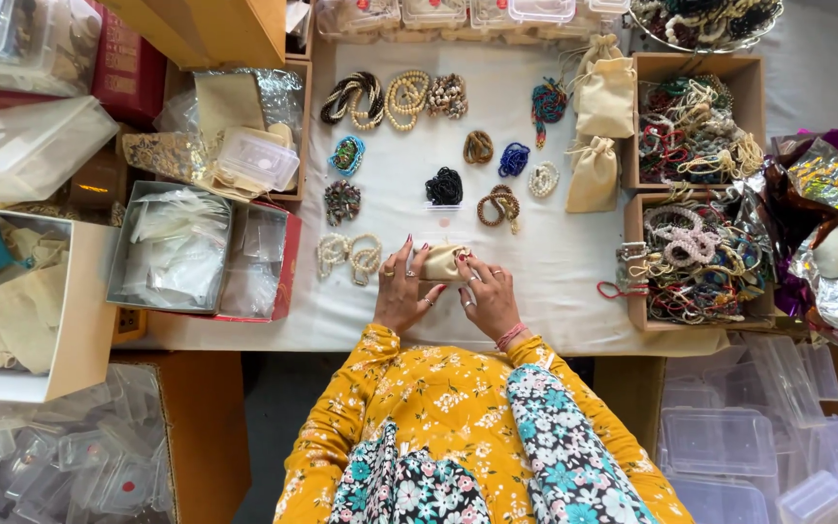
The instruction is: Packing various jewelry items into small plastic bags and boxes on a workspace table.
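- Fingers (417, 260) of the left hand (402, 291) are curling around a small beige pouch (445, 262).
- Right hand (490, 296) is pinching its other side.
- Pouch is sitting on the white worktop (555, 262), near the bead bracelets (348, 254).

One view only: head cam, looks near-straight down at white table (555, 262). Wearer's sleeves and chest fill bottom centre; far table edge at top of pic. Fairly high, wide field: whole tabletop fits, plus boxes both sides and floor crates at lower corners. Hands (448, 291) sit approx centre of pic, close to near table edge, small in frame. Slight wide-angle bend at edges. No 2nd view, so no shared area to compare.
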